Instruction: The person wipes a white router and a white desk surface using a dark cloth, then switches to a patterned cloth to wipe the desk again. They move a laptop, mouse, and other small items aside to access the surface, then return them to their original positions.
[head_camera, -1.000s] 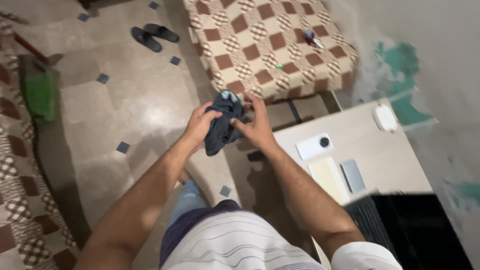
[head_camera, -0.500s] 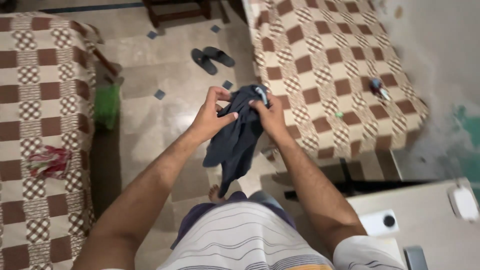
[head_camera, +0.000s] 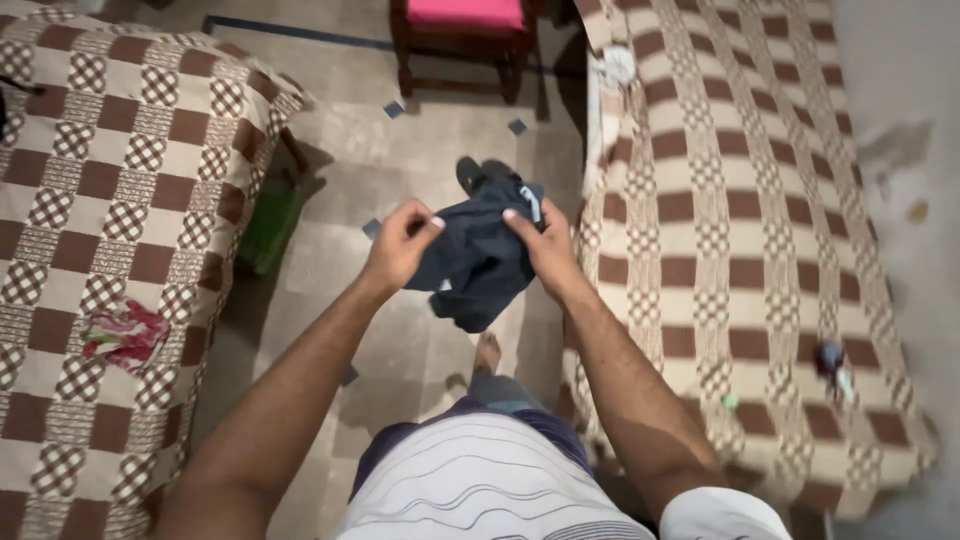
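Dark cloth (head_camera: 478, 255): held over floor (head_camera: 350, 250) between beds; left hand (head_camera: 398, 245) and right hand (head_camera: 545, 245) each pinching top edge.

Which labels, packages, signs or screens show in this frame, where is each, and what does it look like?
Garment tag: small pale blue-white strip at the top edge of the dark cloth, beside the right hand; the left hand grips the cloth's other side.
No packages, signs or screens in view.
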